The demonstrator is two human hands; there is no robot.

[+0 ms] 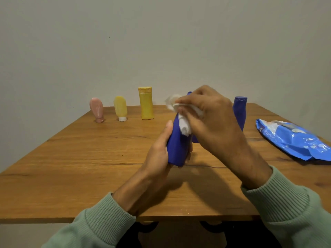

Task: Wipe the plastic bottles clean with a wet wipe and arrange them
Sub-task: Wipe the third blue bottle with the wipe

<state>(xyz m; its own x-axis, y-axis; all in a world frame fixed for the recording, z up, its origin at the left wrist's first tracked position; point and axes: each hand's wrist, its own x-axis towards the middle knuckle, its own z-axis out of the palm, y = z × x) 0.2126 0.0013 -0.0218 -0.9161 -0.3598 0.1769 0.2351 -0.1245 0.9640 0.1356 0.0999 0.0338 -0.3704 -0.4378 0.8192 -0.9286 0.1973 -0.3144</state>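
Past green sleeves [100, 222], left fingers [168, 127] wrap blue bottle [176, 151]; right fingers [186, 101] pinch wet wipe [184, 126].

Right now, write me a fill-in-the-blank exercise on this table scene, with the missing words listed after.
1. The left hand grips a ____ bottle.
2. The right hand presses a wet wipe of ____ colour against it.
3. The pack of wipes lies on the table to the ____ of both hands.
4. The pink bottle stands to the ____ of the small yellow bottle.
Missing words: blue; white; right; left.
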